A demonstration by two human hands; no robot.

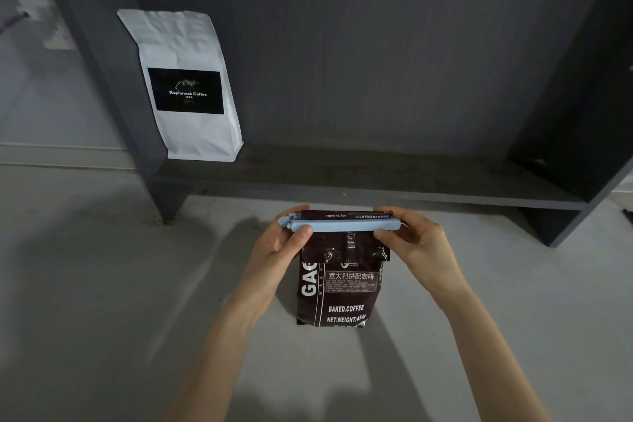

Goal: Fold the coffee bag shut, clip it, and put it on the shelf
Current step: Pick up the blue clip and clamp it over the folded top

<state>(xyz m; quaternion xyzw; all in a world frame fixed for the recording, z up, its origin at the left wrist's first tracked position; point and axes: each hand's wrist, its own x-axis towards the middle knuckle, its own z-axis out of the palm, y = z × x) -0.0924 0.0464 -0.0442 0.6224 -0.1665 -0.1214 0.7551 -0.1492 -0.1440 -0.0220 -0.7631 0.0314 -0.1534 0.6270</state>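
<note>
The brown bag point(342, 288) is glossy foil-like film, creased near the top and catching light. The clip point(339, 225) across its fold is smooth pale-blue plastic — matt, no shine. The white bag point(185, 86) looks like matt paper, wrinkled, with a black label. The shelf point(359, 175) is dark, matt board — faint grain. The floor point(102, 284) is dull grey, slightly speckled.

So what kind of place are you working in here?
Probably a home or storeroom corner: a dark shelf unit on a bare pale floor, with a white coffee bag stored on it.
</note>
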